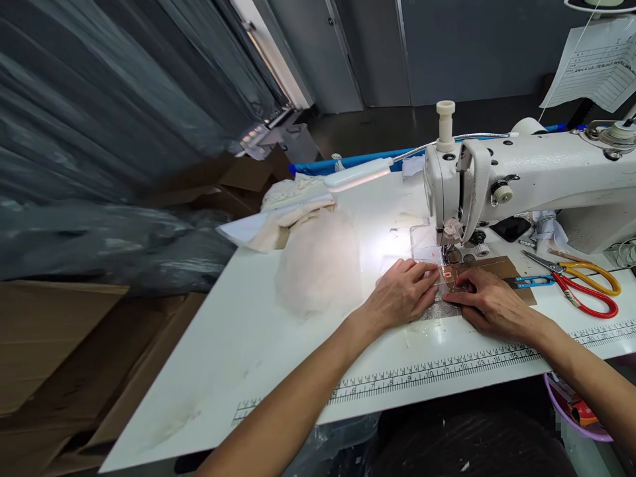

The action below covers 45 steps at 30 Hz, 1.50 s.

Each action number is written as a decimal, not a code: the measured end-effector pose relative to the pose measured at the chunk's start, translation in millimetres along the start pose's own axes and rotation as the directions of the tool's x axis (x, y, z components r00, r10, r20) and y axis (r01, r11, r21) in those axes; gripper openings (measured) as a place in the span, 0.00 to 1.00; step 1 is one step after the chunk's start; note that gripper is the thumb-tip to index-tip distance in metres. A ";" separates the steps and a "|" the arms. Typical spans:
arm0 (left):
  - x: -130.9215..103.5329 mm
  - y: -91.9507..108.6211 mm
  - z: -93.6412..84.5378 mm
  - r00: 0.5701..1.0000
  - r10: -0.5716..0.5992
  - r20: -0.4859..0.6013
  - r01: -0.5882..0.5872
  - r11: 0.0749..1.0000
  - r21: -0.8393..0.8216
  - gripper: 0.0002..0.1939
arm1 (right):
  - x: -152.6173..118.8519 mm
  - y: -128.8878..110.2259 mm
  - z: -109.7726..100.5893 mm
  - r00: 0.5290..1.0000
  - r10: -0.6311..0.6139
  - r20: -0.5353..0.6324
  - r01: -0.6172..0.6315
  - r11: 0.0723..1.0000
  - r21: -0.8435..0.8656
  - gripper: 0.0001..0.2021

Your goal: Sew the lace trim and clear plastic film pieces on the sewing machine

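Note:
A small piece of sheer fabric (440, 310) lies just in front of the needle area of a white sewing machine (541, 165). On its left side, my left hand (405, 291) presses it with fingers held together and bent. My right hand (489, 301) holds its right edge, the index finger and thumb reaching toward the left hand and the other fingers curled. Beneath the right hand is a flat brown sheet (507, 270). Blue thread snips (534, 281) lie just beyond that hand. The presser foot (446, 254) stands close behind the fingertips, its contact with the fabric hard to make out.
Scissors (581, 281) with red and yellow handles lie at right. A pale, fluffy round piece (320, 265) rests on the white table (238, 351), left of the machine. A lamp (360, 174) lights the sewing area. Cardboard boxes (59, 331) stand at left; a printed ruler (447, 368) follows the front edge.

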<state>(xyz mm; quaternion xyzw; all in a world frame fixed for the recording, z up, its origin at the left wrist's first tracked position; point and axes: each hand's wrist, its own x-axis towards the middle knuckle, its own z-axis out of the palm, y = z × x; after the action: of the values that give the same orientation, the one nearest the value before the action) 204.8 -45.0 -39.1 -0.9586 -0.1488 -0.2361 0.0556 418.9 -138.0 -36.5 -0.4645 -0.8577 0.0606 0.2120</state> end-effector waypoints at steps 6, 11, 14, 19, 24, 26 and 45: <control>-1.8 -0.5 2.6 0.998 -0.008 0.063 0.008 1.000 0.004 0.16 | 0.3 -0.4 0.2 1.000 -0.011 -0.003 0.011 1.000 -0.019 0.17; -1.9 0.8 0.3 0.996 -0.023 0.082 0.019 0.999 0.051 0.17 | -0.5 -0.6 1.6 1.000 -0.014 -0.001 0.014 1.000 -0.025 0.17; -2.8 3.2 -3.1 0.996 -0.041 0.075 0.035 0.996 0.080 0.17 | -1.0 -1.2 1.9 1.000 -0.022 0.002 0.022 0.999 -0.044 0.17; 2.1 -0.3 -2.3 0.993 -0.061 0.097 0.052 0.995 0.090 0.18 | 5.1 -2.1 -1.5 0.999 -0.017 0.033 0.021 0.993 -0.116 0.15; 18.0 -21.4 2.9 0.983 -0.012 0.185 0.004 0.999 0.043 0.19 | 18.2 -1.6 -5.0 0.995 0.069 0.077 -0.053 0.980 -0.194 0.15; 21.6 -28.1 3.8 0.981 -0.014 0.195 0.013 1.000 0.005 0.19 | 20.4 -1.2 -4.2 0.993 0.088 0.084 -0.069 0.976 -0.209 0.15; 17.9 -22.9 11.4 0.988 -0.088 0.131 0.088 0.996 0.008 0.21 | 14.8 1.3 7.5 0.990 0.141 0.001 -0.138 0.964 -0.229 0.17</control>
<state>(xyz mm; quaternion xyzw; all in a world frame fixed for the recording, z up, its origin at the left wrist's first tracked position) 217.7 -16.6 -39.9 -0.9645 -0.1944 -0.1749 0.0364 409.7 -124.5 -39.1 -0.5445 -0.8259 -0.0197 0.1451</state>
